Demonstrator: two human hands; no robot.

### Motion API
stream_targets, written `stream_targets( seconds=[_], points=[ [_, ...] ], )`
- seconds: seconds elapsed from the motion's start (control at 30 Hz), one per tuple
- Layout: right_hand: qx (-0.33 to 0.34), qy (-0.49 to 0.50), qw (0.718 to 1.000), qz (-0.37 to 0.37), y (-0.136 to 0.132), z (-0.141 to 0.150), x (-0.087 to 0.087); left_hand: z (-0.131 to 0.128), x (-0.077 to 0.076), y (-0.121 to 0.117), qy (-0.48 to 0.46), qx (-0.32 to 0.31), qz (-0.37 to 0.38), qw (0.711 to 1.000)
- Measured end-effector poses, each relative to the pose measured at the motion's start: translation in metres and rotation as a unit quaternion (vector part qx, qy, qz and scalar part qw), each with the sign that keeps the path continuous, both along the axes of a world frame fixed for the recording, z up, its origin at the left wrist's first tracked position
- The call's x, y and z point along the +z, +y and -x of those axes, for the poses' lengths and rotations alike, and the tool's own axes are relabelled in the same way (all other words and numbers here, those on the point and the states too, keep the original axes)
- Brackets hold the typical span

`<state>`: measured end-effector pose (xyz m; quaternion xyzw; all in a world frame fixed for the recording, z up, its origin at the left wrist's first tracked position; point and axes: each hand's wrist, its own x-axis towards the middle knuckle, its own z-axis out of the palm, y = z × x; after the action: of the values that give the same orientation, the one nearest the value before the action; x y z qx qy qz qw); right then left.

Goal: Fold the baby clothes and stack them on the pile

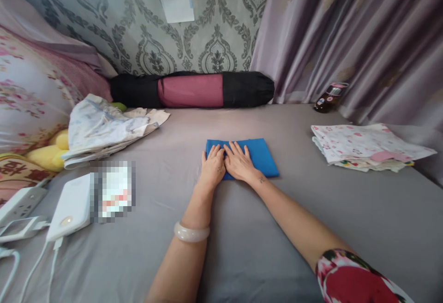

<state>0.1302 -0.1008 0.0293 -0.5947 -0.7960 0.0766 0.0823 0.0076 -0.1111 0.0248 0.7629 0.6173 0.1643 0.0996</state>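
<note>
Item, blue cloth (265, 157): one piece, folded into a flat rectangle, lying on the gray sheet (162, 210) before you, near the middle of your view.

Item, your left hand (213, 168): palm down on the left part of the blue cloth, pale bangle (191, 232) on the forearm.

Item, your right hand (239, 163): palm down just beside the left, the two touching or nearly so; flowered sleeve (349, 275) near the elbow.

Fingers (238, 148), both hands: extended and laid flat on the blue cloth — released, clasping nothing. The right end of the cloth lies uncovered.

To your left: a pile of pale patterned cloths (107, 123), a yellow soft toy (44, 156) partly beneath it, a white power bank (71, 206) with a cable (53, 266) plugged in, a power strip (22, 204); also one whitish thing (116, 185) — pixelated, kind not legible.

To your right: a stack of pink-and-white printed cloths (360, 144), well apart from your hands; behind it a dark bottle (328, 100) near the mauve curtain (311, 31).

At the far edge: a long black and maroon bag (190, 91), lying lengthwise against the patterned wall (138, 12).
</note>
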Motion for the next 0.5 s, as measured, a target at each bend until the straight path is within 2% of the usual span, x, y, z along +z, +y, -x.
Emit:
stream_targets(
  seconds=[0.27,0.5],
  points=[
    [-0.049,-0.041,0.996,-0.056,-0.001,-0.031,0.003,-0.004,0.005,-0.005,0.021,-0.018,0.004,1.000],
    [-0.066,-0.041,0.996,-0.033,-0.001,-0.042,-0.007,-0.003,0.000,-0.004,0.023,-0.034,0.010,0.999]
  ],
)
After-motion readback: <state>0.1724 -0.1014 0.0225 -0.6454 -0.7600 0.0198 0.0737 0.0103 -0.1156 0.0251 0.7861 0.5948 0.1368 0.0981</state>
